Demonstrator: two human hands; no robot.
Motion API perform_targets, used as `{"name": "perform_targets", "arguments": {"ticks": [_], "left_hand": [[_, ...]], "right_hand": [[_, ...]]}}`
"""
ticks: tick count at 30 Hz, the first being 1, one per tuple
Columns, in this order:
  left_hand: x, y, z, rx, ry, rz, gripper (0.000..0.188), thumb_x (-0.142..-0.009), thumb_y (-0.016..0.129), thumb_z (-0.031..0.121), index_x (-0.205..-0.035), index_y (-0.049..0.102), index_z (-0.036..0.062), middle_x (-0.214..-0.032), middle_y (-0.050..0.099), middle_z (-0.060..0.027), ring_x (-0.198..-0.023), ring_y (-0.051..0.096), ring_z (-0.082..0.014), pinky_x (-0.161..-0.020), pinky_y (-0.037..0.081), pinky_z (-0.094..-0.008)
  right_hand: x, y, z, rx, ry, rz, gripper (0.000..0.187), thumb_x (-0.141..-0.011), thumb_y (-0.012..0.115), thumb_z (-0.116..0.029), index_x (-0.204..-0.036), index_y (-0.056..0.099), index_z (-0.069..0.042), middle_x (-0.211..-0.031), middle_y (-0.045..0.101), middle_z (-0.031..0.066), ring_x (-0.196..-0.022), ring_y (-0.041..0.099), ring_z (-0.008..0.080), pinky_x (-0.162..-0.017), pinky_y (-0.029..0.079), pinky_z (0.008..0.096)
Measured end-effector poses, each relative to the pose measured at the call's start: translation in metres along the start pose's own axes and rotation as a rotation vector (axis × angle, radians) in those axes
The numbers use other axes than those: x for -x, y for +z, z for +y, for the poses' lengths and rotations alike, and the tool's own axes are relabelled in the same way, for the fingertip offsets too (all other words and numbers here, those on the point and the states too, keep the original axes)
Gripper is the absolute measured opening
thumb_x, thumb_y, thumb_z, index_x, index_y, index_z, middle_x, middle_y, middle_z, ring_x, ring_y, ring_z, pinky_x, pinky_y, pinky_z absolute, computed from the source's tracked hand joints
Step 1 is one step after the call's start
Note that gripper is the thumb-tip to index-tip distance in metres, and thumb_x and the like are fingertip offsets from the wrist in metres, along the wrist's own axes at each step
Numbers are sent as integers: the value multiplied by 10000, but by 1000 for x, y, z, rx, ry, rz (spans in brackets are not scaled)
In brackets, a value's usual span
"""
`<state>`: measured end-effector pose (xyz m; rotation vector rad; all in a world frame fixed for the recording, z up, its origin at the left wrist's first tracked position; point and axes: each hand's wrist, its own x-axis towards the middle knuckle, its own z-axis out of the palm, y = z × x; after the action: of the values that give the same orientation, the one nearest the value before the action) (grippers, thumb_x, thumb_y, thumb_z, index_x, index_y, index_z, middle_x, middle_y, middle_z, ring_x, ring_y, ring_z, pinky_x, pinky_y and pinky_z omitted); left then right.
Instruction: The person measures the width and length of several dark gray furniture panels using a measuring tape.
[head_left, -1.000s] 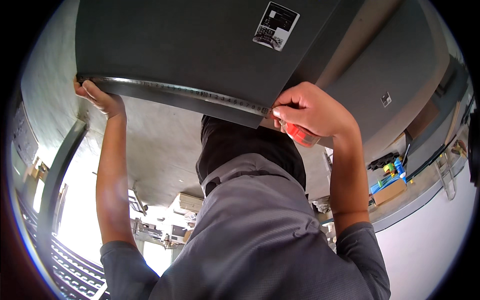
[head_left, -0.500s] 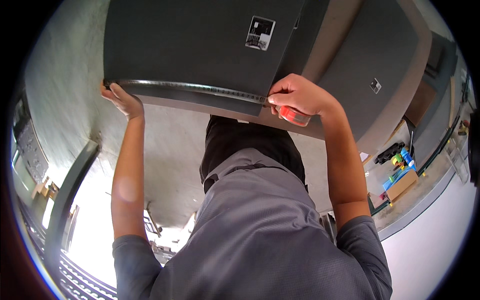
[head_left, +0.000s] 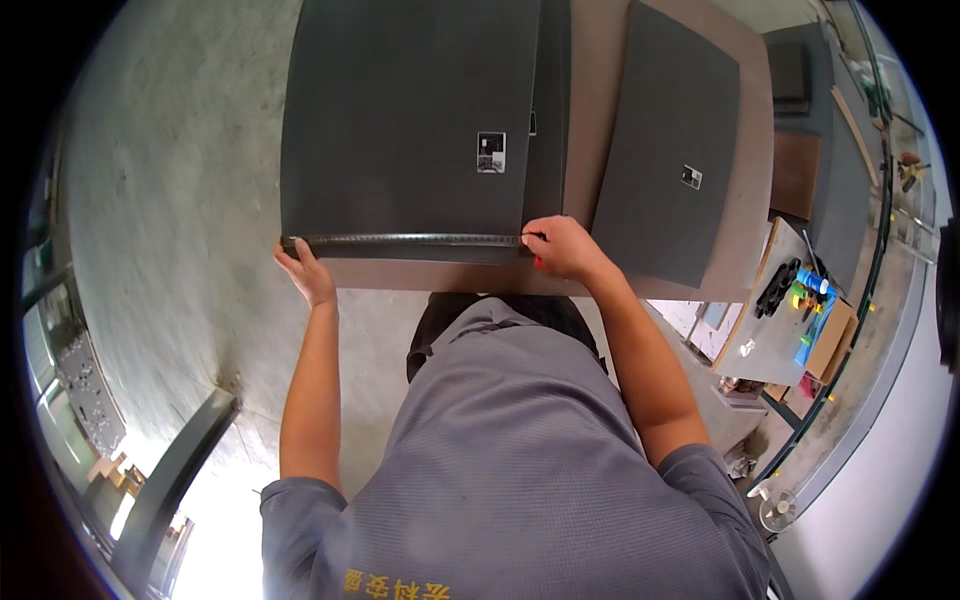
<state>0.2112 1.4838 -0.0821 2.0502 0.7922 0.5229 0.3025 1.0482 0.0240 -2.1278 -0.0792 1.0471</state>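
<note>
A tape measure's metal blade point(head_left: 410, 240) lies stretched across the near end of a large dark grey panel point(head_left: 400, 130). My left hand point(head_left: 308, 276) pinches the blade's end at the panel's left edge, thumb on top and fingers at the rim. Over the panel's right edge, my right hand point(head_left: 566, 248) is closed on the tape measure, its fingers at the blade. Only a bit of the red case point(head_left: 538, 263) shows below those fingers; the rest is hidden by the hand. A small printed label point(head_left: 491, 152) is stuck to the panel.
Beneath the panel is a brownish tabletop point(head_left: 600, 110), with another dark panel point(head_left: 670, 140) on the right. A small side table point(head_left: 745, 345) at right holds bottles and a cardboard box point(head_left: 832, 340). A dark metal beam point(head_left: 180, 470) stands at lower left.
The view has shifted, showing more of the panels and side table. Both hands stay at the tape's ends. The red case, plain to see before, is now mostly behind my right hand.
</note>
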Motion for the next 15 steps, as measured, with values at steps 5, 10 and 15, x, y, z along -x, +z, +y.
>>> {"name": "perform_targets", "arguments": {"ticks": [5, 10, 15], "left_hand": [[1, -2, 14, 112, -128, 1, 470, -1045, 514, 347, -1392, 418, 45, -1302, 520, -157, -1162, 535, -284, -1008, 430, -390], [-3, -1, -2, 99, -81, -10, 487, -1043, 520, 363, -1402, 418, 51, -1312, 527, -148, -1175, 541, -281, -1005, 440, -386], [-2, -1, -2, 169, -123, -37, 514, -1044, 511, 390, -1419, 404, 56, -1331, 519, -150, -1184, 539, -285, -1013, 434, -390]], "right_hand": [[13, 21, 3, 116, -77, 233, 257, -914, 571, -260, -963, 726, -61, -872, 717, 144, -867, 671, 355, -786, 529, 437], [21, 23, -2, 187, -91, 288, 258, -915, 574, -268, -969, 742, -79, -865, 726, 129, -873, 685, 335, -801, 534, 441], [21, 19, -6, 166, -6, 228, 253, -922, 580, -283, -942, 755, -102, -719, 715, 72, -770, 701, 268, -768, 540, 405]]}}
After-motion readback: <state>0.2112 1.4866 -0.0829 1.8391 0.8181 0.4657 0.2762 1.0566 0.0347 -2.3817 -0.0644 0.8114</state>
